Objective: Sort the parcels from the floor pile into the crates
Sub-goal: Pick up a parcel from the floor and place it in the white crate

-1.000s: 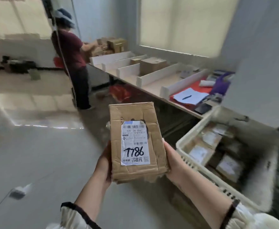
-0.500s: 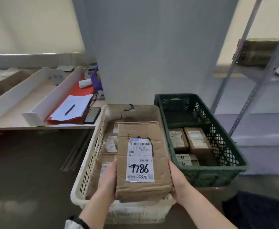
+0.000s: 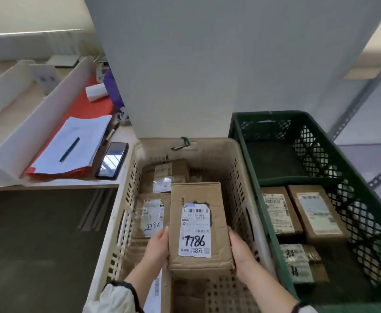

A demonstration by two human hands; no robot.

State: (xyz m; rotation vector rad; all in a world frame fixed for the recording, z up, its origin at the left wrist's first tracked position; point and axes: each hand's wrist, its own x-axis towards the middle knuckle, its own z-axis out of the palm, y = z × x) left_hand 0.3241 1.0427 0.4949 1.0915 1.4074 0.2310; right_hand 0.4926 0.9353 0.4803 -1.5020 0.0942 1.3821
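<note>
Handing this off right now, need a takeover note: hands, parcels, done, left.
The left hand and right hand each grip a side of the parcel marked 7786, label up, over the beige crate.
That crate holds other parcels; one bears a similar handwritten number. The green crate beside it holds at least three parcels.
Done: parcel brought to the crates.
Left: set it down in the beige crate, let go, fetch the next. The floor pile is not in view.
</note>
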